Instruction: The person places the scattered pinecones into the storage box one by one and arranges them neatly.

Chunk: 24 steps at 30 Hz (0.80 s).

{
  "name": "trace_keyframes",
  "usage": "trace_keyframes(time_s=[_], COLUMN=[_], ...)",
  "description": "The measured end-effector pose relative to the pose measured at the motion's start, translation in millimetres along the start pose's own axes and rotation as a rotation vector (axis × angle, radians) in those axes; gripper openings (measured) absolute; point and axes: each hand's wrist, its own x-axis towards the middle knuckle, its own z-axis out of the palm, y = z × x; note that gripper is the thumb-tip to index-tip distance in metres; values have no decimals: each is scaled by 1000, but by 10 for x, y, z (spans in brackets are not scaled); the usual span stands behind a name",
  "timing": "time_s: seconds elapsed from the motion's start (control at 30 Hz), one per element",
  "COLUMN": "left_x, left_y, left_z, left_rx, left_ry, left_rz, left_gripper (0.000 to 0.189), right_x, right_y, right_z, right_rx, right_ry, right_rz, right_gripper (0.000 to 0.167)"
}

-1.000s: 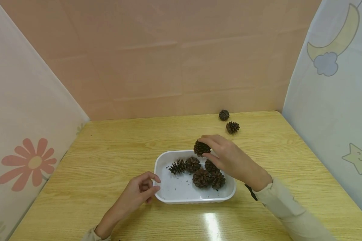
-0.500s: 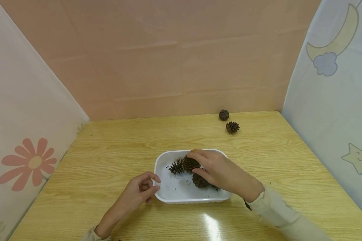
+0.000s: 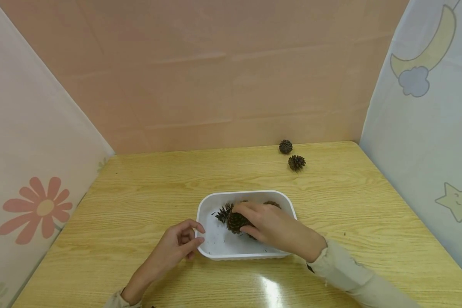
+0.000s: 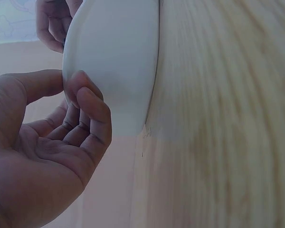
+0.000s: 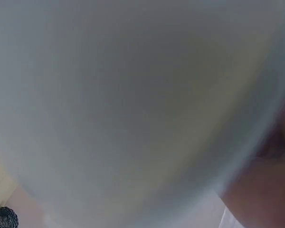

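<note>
A white plastic tray (image 3: 250, 256) with rounded corners holds several brown pine cones. My right hand (image 3: 279, 226) reaches into it and grips one pine cone (image 3: 235, 222) between thumb and fingers. Left of that lies a spikier pine cone (image 3: 224, 213); another pine cone (image 3: 272, 203) peeks out behind the hand, which hides the others. My left hand (image 3: 177, 244) pinches the tray's left rim; in the left wrist view its thumb and fingers meet at the tray wall (image 4: 121, 61). The right wrist view is mostly filled by the blurred tray wall (image 5: 133, 95).
Two loose pine cones, one farther back (image 3: 285, 146) and one nearer (image 3: 297, 162), lie on the wooden table (image 3: 158, 179) near its back edge. A peach backdrop (image 3: 231, 85) rises behind, with printed cloth panels at left and right. Small dark crumbs dot the tray floor.
My right hand has carried its pine cone from above the tray's back rim down into the tray, toward the left and front. The left hand has stayed put at the rim.
</note>
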Motion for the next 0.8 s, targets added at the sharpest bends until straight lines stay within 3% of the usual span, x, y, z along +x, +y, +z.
trace_keyframes(time_s=[0.3,0.8], left_x=[-1,0], left_y=[1,3], left_z=[8,-2], left_rx=[-1,10], left_ry=[8,1], left_rz=[-7,2], left_gripper=[28,28], right_x=[-15,-32], right_y=[-9,34], right_z=[107,270], right_rx=[21,-36], right_ry=[-50,-68], right_rz=[39,-18], right_gripper=[42,40])
